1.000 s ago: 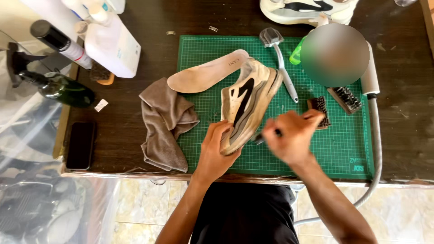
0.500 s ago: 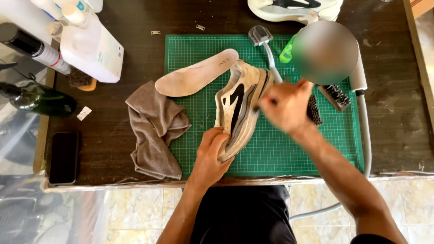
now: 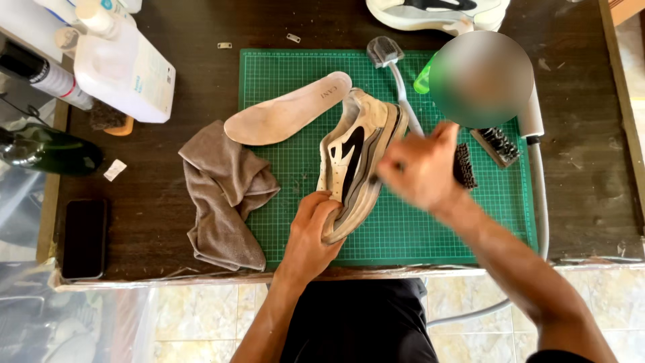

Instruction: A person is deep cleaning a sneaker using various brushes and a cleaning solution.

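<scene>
Two hands work one sneaker (image 3: 356, 161) on our green cutting mat (image 3: 403, 228). Far left lies a dark phone (image 3: 83, 237), then a crumpled brown cloth (image 3: 225, 195). Our left hand (image 3: 312, 232) grips the sneaker's near end; our right hand (image 3: 420, 171) (blurred) is closed around something we cannot make out, just right of the sneaker.

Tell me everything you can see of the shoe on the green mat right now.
The shoe is a cream sneaker with black side markings and a thick pale sole, dingy along the edge. It lies tilted on its side on the green cutting mat, one end toward the person, the other toward the removed insole, which lies apart beside it. The left hand grips its near end; the blurred right hand is against its sole side, apparently holding a dark tool.
</scene>
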